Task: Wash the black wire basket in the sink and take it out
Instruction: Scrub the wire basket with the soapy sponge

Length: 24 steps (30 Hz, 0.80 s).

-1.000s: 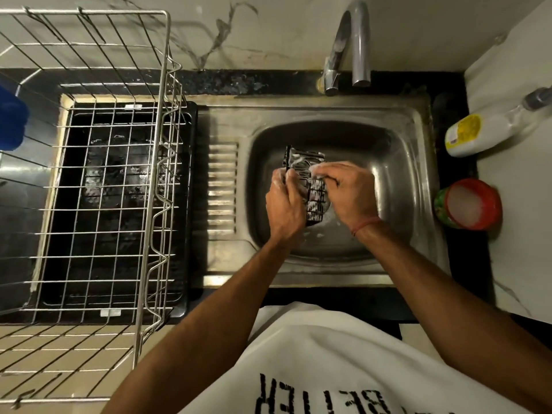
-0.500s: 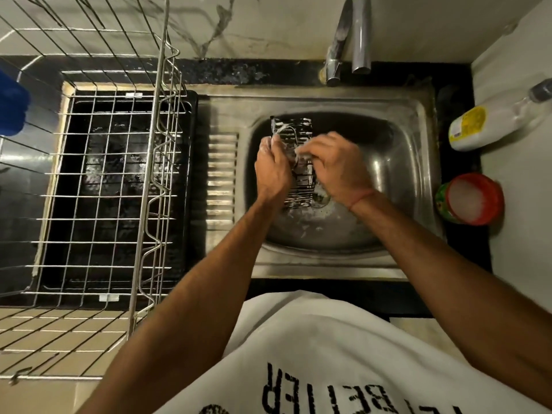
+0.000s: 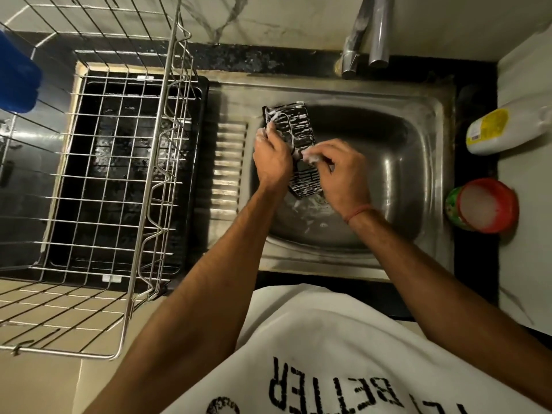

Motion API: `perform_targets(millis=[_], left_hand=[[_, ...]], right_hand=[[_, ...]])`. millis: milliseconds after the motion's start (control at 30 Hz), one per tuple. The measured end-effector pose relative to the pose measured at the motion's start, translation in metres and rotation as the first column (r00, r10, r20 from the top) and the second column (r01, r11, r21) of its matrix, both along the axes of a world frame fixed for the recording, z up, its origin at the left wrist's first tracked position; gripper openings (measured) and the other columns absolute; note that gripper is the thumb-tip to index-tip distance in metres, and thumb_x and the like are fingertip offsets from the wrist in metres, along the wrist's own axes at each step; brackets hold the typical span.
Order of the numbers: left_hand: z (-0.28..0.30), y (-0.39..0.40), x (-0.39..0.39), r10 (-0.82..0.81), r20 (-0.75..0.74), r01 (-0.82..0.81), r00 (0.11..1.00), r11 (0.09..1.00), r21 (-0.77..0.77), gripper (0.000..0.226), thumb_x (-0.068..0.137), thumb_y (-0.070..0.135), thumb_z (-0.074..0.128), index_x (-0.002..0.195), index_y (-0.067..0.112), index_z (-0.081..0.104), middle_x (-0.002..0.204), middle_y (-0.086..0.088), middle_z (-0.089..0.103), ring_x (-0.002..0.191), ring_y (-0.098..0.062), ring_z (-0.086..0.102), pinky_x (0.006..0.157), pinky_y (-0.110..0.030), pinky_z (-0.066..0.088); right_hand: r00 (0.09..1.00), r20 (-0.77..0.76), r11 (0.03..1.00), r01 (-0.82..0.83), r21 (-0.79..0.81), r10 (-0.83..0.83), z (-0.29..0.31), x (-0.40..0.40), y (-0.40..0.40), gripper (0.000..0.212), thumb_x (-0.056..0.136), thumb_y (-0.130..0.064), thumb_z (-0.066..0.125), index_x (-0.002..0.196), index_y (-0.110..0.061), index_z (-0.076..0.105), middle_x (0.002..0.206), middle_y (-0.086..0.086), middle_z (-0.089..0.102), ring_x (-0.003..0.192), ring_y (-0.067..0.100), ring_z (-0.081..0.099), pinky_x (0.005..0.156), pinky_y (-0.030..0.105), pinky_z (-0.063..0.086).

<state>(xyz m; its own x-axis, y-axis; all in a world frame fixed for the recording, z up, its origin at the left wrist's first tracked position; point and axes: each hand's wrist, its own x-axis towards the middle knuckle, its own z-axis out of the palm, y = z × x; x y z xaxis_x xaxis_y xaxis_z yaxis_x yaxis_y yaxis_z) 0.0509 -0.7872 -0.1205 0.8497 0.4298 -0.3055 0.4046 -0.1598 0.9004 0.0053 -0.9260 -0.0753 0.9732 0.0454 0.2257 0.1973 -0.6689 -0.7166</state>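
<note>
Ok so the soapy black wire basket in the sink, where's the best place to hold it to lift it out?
Probably the bare upper left corner of the wire basket, coming from above. It stands tilted in the sink, that end highest. The left hand already grips its left edge; the right hand is busy scrubbing. Hook fingers through the wires, since the suds look slippery.

White marble wall, black granite counter, tiled floor, light dim, perhaps artificial.
</note>
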Motion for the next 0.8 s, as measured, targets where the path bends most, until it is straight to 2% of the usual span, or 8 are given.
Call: perform_targets(millis=[167,300,367,467,533,633,700,800], left_hand=[[-0.001,-0.009,0.002,0.195,-0.092,-0.201,0.977,0.978,-0.062,0.059,0.105,0.058,0.037,0.108,0.009,0.069,0.101,-0.014,0.078,0.095,-0.034,0.076,0.087,-0.053,0.063],[0.007,-0.016,-0.006,0.31,-0.169,-0.327,0.936,0.941,-0.088,0.052,0.116,0.041,0.04,0.125,-0.001,0.069,0.12,-0.019,0.074,0.109,-0.029,0.07,0.087,-0.027,0.051],[0.005,-0.02,-0.006,0.337,-0.26,-0.374,0.905,0.921,-0.109,0.056,0.116,0.045,0.04,0.124,-0.001,0.071,0.121,-0.022,0.074,0.113,-0.036,0.07,0.093,-0.035,0.055],[0.007,-0.024,-0.003,0.379,-0.414,-0.481,0.828,0.86,-0.174,0.061,0.115,0.052,0.039,0.127,0.002,0.072,0.119,-0.022,0.075,0.114,-0.04,0.07,0.101,-0.046,0.057],[0.013,-0.03,-0.002,0.398,-0.497,-0.575,0.771,0.77,-0.276,0.062,0.114,0.054,0.041,0.128,0.001,0.072,0.104,-0.016,0.075,0.106,-0.039,0.073,0.096,-0.047,0.061],[0.021,-0.034,0.0,0.375,-0.62,-0.687,0.689,0.611,-0.394,0.062,0.113,0.055,0.042,0.118,-0.001,0.069,0.109,-0.018,0.074,0.109,-0.04,0.073,0.099,-0.055,0.061],[0.021,-0.035,0.001,0.311,-0.679,-0.72,0.665,0.509,-0.472,0.059,0.117,0.047,0.039,0.106,-0.004,0.066,0.111,-0.02,0.075,0.104,-0.039,0.075,0.09,-0.056,0.064],[0.004,-0.037,0.003,0.272,-0.698,-0.747,0.663,0.3,-0.593,0.041,0.118,0.019,0.033,0.145,0.004,0.06,0.113,-0.015,0.071,0.057,-0.027,0.071,0.046,-0.037,0.06]], right_hand=[[0.993,0.12,1.0,0.012,0.013,-0.014,0.002,-0.011,0.002,0.022,0.092,0.003,0.07,0.104,-0.011,0.082,0.106,-0.001,0.077,0.1,0.019,0.07,0.094,0.034,0.057],[0.965,0.207,0.98,-0.128,-0.154,0.159,-0.008,-0.013,0.0,0.026,0.095,0.005,0.069,0.113,-0.01,0.079,0.111,0.002,0.075,0.101,0.025,0.067,0.096,0.031,0.054],[0.96,0.194,0.969,-0.169,-0.18,0.204,-0.012,-0.019,0.005,0.03,0.096,0.008,0.065,0.118,-0.008,0.077,0.112,0.005,0.072,0.103,0.027,0.066,0.096,0.036,0.054],[0.994,0.099,0.999,0.031,0.031,-0.034,-0.013,-0.023,0.014,0.033,0.09,0.013,0.063,0.113,-0.007,0.077,0.112,0.007,0.067,0.108,0.022,0.065,0.098,0.036,0.054],[0.968,-0.031,0.949,0.251,0.192,-0.249,-0.011,-0.022,0.022,0.031,0.087,0.011,0.065,0.107,-0.009,0.076,0.112,0.003,0.067,0.109,0.015,0.065,0.098,0.035,0.055],[0.927,-0.193,0.861,0.371,0.348,-0.321,-0.011,-0.022,0.033,0.026,0.086,0.005,0.073,0.106,-0.012,0.076,0.109,-0.004,0.074,0.106,0.01,0.07,0.093,0.039,0.06],[0.905,-0.285,0.811,0.414,0.413,-0.316,-0.012,-0.02,0.032,0.023,0.087,0.002,0.079,0.105,-0.012,0.078,0.106,-0.006,0.078,0.105,0.009,0.073,0.093,0.036,0.062],[0.835,-0.366,0.697,0.546,0.465,-0.41,-0.017,-0.003,0.019,0.021,0.085,-0.003,0.085,0.104,-0.01,0.079,0.102,-0.008,0.078,0.1,0.002,0.074,0.087,0.021,0.06]])
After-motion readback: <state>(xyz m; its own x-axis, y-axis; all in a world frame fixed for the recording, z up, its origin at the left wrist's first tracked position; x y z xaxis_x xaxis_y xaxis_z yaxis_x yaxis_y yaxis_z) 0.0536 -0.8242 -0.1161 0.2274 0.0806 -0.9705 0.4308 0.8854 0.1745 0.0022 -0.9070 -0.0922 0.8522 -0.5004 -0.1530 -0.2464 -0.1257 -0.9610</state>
